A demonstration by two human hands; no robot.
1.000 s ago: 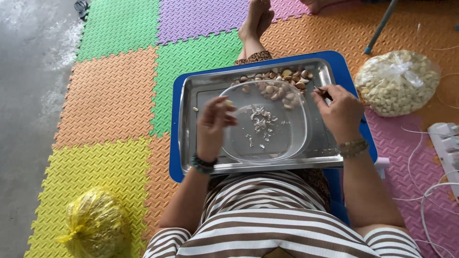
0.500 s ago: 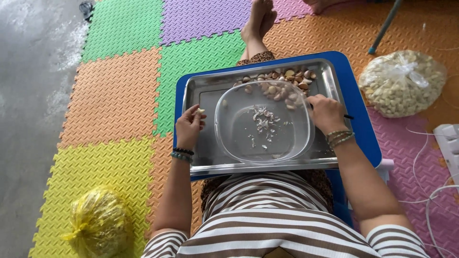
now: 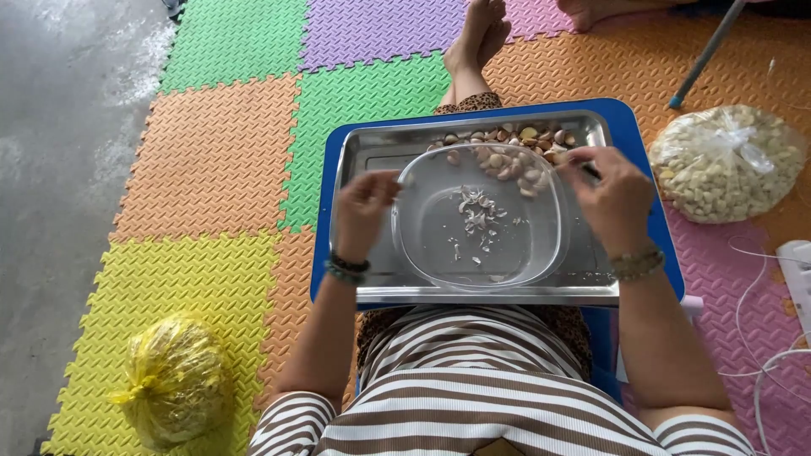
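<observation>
**On a foam-mat floor, two hands at a clear bowl in a steel tray**

Across the floor lie interlocking foam mats (image 3: 211, 160) in orange, green, purple, yellow and pink, with bare grey concrete at nine o'clock; on the person's lap rests a blue board (image 3: 663, 245), and on it a steel tray (image 3: 372, 152); at three o'clock of the tray, well apart, sits a clear bag of pale cloves (image 3: 726, 165); at seven o'clock, near the person's left elbow, a tied yellow bag (image 3: 173, 380); inside the tray stands a clear bowl (image 3: 431, 245), tilted up at its far edge, with a few scraps of pale peel (image 3: 475, 215) in its middle; at twelve o'clock in the tray, just behind the bowl, a heap of unpeeled garlic cloves (image 3: 515, 139).

The left hand (image 3: 363, 207) sits at nine o'clock of the bowl, its fingers (image 3: 384, 187) curled round the rim and gripping it; the right hand (image 3: 617, 203) sits at three o'clock, fingers bent in over the rim beside the heap; whether they pinch the rim or a clove I cannot tell.
</observation>
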